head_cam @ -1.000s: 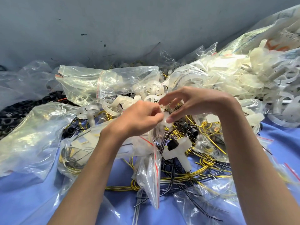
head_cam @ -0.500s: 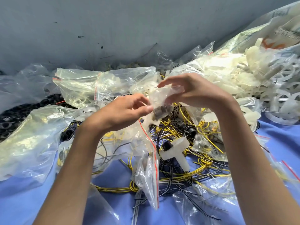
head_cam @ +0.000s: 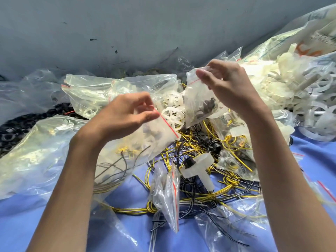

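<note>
Above blue cloth (head_cam: 21, 220), right fingers (head_cam: 202, 73) pinch small bag (head_cam: 196, 99) top; left fingers (head_cam: 151, 115) pinch larger bag (head_cam: 163, 130)

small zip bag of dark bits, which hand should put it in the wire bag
Probably the right hand: it pinches the small zip bag by its top; the left hand pinches the wire bag at its red strip.

Small bag (head_cam: 200, 104) hangs over wire tangle (head_cam: 198, 151) on the cloth (head_cam: 23, 215), parts heap (head_cam: 291, 88) right.

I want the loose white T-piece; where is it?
Head view, lower centre: the T-piece lies on the yellow wires, just right of the small red-striped bag.
</note>
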`<state>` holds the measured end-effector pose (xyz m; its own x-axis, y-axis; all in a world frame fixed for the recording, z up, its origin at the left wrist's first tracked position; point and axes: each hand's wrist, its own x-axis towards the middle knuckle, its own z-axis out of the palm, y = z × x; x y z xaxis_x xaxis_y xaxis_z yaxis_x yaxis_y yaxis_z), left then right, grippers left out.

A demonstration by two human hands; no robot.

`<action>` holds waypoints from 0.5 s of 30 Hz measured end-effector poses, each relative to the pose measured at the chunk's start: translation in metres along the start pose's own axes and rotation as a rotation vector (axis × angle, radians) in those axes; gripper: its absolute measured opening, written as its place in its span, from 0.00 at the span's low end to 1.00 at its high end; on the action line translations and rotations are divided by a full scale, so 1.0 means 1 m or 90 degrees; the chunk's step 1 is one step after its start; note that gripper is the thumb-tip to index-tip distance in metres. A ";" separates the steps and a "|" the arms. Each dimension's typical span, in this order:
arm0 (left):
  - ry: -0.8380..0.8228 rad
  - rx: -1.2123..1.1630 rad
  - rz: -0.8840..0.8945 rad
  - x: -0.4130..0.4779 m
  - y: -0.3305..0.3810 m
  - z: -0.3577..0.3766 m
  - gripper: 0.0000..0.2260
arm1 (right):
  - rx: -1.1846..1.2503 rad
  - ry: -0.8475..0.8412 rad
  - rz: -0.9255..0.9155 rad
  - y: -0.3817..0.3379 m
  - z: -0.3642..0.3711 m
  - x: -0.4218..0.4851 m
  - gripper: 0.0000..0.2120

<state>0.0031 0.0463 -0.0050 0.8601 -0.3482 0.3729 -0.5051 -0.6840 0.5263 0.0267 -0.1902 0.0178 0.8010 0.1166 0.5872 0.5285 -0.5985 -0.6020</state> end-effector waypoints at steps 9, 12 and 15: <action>0.287 -0.218 0.125 0.004 0.026 -0.009 0.08 | 0.254 -0.170 -0.010 -0.013 0.002 -0.006 0.20; 0.313 -0.207 0.119 0.004 0.031 -0.005 0.09 | 0.261 -0.331 -0.019 -0.021 0.002 -0.011 0.18; 0.316 -0.189 0.117 0.004 0.034 -0.002 0.08 | 0.136 -0.397 -0.041 -0.027 0.004 -0.011 0.14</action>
<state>-0.0103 0.0229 0.0157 0.6567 -0.0537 0.7522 -0.7021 -0.4076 0.5839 0.0044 -0.1717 0.0252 0.7447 0.6221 0.2417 0.5739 -0.4120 -0.7078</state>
